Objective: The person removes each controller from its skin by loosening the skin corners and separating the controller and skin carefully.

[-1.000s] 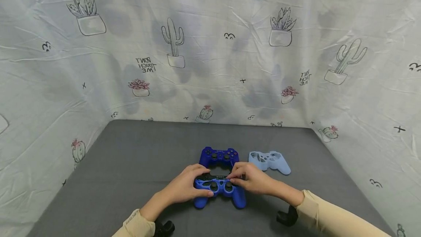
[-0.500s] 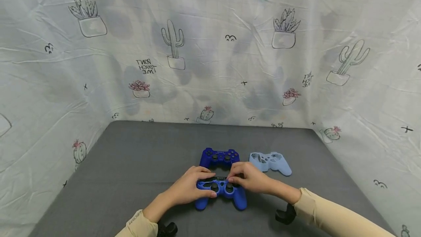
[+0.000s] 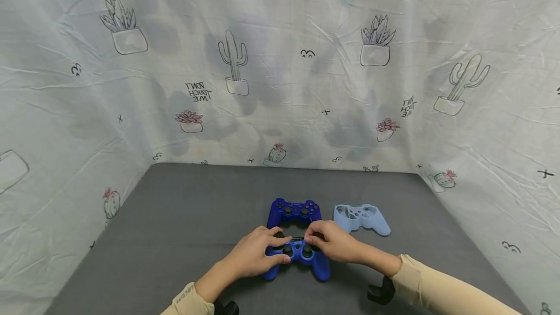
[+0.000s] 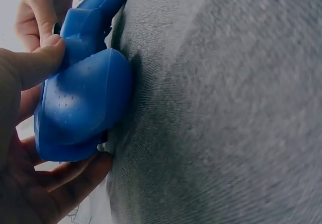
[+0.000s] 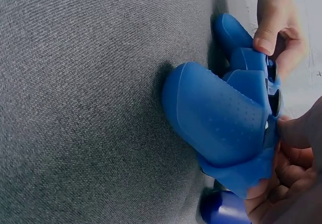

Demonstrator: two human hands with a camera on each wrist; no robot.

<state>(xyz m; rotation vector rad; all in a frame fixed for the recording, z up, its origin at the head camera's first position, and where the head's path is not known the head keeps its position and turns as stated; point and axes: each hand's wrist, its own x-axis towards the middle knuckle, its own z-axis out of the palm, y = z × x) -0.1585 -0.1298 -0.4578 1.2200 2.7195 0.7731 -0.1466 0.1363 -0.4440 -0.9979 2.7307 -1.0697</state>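
Observation:
A black game controller (image 3: pixel 297 238) marked SONY lies near the front middle, in a bright blue silicone cover (image 3: pixel 321 269) that wraps its handles. My left hand (image 3: pixel 253 254) grips its left side, thumb on the front face and fingers over the far edge. In the left wrist view the thumb presses the cover (image 4: pixel 80 103) from above while fingers reach beneath. My right hand (image 3: pixel 332 242) pinches the far right edge of the cover between thumb and fingers. The right wrist view shows the cover's rim (image 5: pixel 241 176) stretched and loose there.
Just behind lies a dark blue game controller (image 3: pixel 294 206), partly hidden by my hands. A light blue silicone cover (image 3: pixel 362 218) lies flat to the right. Grey cloth (image 3: pixel 197 208) covers the table, with patterned fabric (image 3: pixel 280 86) hanging at the back and sides.
My left fingers have shifted along the controller's far edge toward the middle. The right hand keeps pinching the cover's edge, with small movements. The head view has shifted slightly.

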